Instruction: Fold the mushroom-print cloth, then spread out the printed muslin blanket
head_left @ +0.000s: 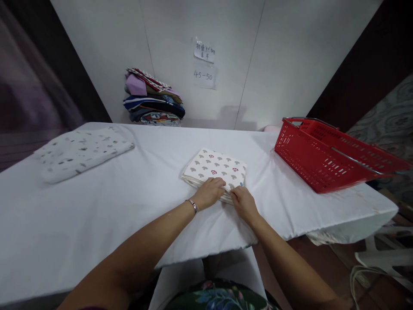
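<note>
While the left hand (209, 192) and right hand (244, 202) clench their grip on the cloth (217, 167) at its 6 o'clock edge, hold layers aligned, flat on the surface (129, 211).

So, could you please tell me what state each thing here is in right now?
Printed cloth: folded square, lying flat on the table.
Left hand: fingers curled on the cloth's near edge.
Right hand: fingers curled on the same edge, beside the left.
Red basket: upright, handles down, seemingly empty.
Star-print cloth: folded, lying flat at far left.
Clothes stack: folded, piled against the wall.
</note>
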Demonstrator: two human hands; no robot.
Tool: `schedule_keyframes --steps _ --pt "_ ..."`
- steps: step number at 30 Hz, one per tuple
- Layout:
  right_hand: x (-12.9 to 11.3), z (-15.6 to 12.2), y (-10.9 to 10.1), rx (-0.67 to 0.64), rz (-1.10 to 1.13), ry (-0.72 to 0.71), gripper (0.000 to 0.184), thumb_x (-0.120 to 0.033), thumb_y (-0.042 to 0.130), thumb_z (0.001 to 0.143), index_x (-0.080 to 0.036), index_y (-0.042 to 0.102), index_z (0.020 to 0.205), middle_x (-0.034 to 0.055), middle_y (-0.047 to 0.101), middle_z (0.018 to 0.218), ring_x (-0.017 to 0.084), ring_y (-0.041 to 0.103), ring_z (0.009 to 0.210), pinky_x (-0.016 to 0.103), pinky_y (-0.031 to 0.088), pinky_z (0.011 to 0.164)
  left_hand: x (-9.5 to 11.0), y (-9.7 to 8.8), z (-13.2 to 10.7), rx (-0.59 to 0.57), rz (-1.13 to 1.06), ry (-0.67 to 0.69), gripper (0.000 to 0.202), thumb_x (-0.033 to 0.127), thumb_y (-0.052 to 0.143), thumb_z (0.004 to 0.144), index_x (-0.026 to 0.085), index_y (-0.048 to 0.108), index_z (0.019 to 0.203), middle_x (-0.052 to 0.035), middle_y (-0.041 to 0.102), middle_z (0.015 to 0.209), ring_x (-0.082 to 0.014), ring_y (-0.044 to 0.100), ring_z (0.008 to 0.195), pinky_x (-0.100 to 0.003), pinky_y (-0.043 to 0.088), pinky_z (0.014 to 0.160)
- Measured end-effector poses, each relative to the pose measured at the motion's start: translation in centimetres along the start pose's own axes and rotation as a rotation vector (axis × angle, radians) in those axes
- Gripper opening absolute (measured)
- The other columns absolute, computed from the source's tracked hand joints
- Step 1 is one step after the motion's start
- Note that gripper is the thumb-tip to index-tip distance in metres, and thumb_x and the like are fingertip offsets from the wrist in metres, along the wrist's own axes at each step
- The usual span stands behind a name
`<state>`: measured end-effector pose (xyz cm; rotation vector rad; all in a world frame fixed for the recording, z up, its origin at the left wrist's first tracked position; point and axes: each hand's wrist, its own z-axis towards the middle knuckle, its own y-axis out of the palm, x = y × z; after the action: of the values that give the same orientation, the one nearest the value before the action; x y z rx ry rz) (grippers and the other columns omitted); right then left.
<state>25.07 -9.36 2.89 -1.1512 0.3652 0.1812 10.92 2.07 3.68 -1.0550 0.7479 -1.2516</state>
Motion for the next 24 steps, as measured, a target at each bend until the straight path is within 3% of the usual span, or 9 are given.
schedule_keyframes --steps 4,10,15,24 --pt "-0.2 0.0 -0.1 0.013 -0.019 -0.007 0.022 -0.019 0.042 0.090 -0.020 0.059 0.076 0.0021 0.057 0.076 0.017 0.049 0.076 0.028 0.038 0.072 0.3 -0.3 0.1 -0.017 0.054 0.049 0.020 0.013 0.041 0.088 0.015 0.059 0.079 -0.0044 0.057 0.101 -0.0186 0.048 0.100 -0.033 0.038 0.080" --pt "-0.8 -0.3 -0.5 -0.022 -0.080 -0.049 0.020 -0.019 0.042 0.088 -0.020 0.060 0.078 0.0032 0.057 0.077 0.016 0.049 0.077 0.028 0.036 0.072 0.6 0.3 -1.0 0.089 0.006 0.036 0.020 0.004 0.040 0.083 0.015 0.056 0.090 -0.0073 0.054 0.109 -0.0191 0.045 0.110 -0.034 0.038 0.088" --pt "-1.1 -0.3 -0.3 -0.037 -0.163 -0.071 0.010 -0.021 0.050 0.084 -0.020 0.060 0.080 0.0038 0.057 0.080 0.018 0.048 0.079 0.029 0.035 0.074 0.8 0.5 -1.0 0.116 -0.067 -0.021 0.014 0.009 0.042 0.085 0.016 0.054 0.087 -0.0070 0.055 0.105 -0.0184 0.048 0.103 -0.034 0.039 0.087" --pt "-0.7 0.0 0.3 -0.013 -0.183 -0.066 0.015 -0.021 0.046 0.087 -0.019 0.058 0.078 0.0038 0.056 0.079 0.018 0.048 0.078 0.030 0.036 0.074 0.8 0.4 -0.9 0.123 -0.160 -0.118 0.017 0.016 0.036 0.089 0.017 0.053 0.087 -0.0039 0.060 0.090 -0.0163 0.052 0.088 -0.034 0.039 0.084"
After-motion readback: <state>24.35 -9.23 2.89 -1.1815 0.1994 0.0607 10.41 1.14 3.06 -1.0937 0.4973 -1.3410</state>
